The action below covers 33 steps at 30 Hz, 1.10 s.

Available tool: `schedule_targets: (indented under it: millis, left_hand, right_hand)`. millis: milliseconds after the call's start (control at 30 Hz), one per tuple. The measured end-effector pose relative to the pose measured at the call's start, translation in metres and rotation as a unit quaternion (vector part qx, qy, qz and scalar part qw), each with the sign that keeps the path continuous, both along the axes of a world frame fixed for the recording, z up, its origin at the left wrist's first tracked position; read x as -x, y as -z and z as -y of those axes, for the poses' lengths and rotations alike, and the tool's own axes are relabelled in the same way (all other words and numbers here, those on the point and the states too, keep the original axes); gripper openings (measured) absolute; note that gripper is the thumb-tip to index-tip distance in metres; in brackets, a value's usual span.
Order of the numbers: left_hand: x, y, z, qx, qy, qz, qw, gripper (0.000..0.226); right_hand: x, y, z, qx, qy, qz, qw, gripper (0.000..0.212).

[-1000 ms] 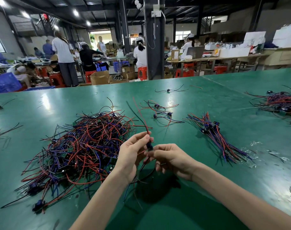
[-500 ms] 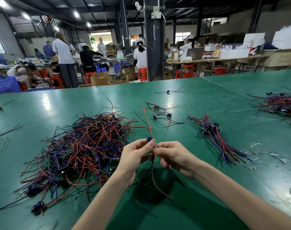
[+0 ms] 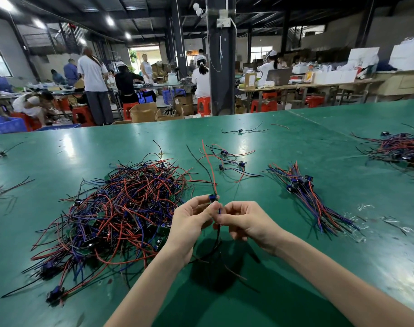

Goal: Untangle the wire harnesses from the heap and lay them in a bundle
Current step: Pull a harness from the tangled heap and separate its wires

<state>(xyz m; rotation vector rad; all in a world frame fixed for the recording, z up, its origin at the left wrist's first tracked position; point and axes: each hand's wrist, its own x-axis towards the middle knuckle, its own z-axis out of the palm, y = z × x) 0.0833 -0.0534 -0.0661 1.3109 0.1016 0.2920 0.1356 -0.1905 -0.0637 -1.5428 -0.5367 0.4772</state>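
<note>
A big tangled heap [image 3: 116, 208] of red, blue and black wire harnesses lies on the green table [image 3: 295, 267], left of centre. A neat bundle [image 3: 307, 197] of straightened harnesses lies to the right. Between them, above the table, my left hand [image 3: 192, 223] and my right hand [image 3: 246, 220] meet. Both pinch one harness [image 3: 213, 175] at its small blue connector. Its red and black wires stick up and away from my fingers, and dark wire ends hang down below my hands.
A few loose harnesses [image 3: 229, 161] lie beyond my hands, and one single harness [image 3: 241, 131] lies farther back. Another heap [image 3: 399, 149] sits at the right edge. Stray wires [image 3: 3, 187] lie at the far left. People work at benches behind the table.
The harness wires now stand straighter above my fingers. My hands stay together and have shifted slightly right, with the hanging wire ends swinging below them.
</note>
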Motion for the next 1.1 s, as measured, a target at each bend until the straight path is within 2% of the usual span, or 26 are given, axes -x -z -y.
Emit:
schedule_targets:
  millis: [333, 467, 633, 933, 1100]
  left_hand:
    - [0.000, 0.004, 0.002, -0.008, -0.040, -0.006, 0.999, 0.012]
    - [0.000, 0.003, 0.001, -0.005, -0.039, -0.002, 0.999, 0.019]
    - [-0.001, 0.001, -0.003, 0.059, -0.035, 0.005, 0.998, 0.022]
    - [-0.002, 0.000, -0.006, 0.043, -0.046, -0.020, 0.998, 0.027]
    - [-0.002, -0.007, -0.010, 0.059, -0.073, 0.018, 0.995, 0.027]
  right_hand:
    - [0.000, 0.000, 0.001, 0.003, -0.001, 0.008, 1.000, 0.009]
    - [0.000, 0.000, 0.001, 0.024, -0.005, 0.022, 0.999, 0.009]
    - [-0.001, 0.001, 0.001, 0.045, -0.030, 0.037, 0.998, 0.009]
    - [-0.001, 0.004, 0.001, 0.045, -0.026, 0.031, 0.998, 0.012]
    - [0.001, 0.000, 0.003, 0.048, -0.051, 0.033, 0.997, 0.011]
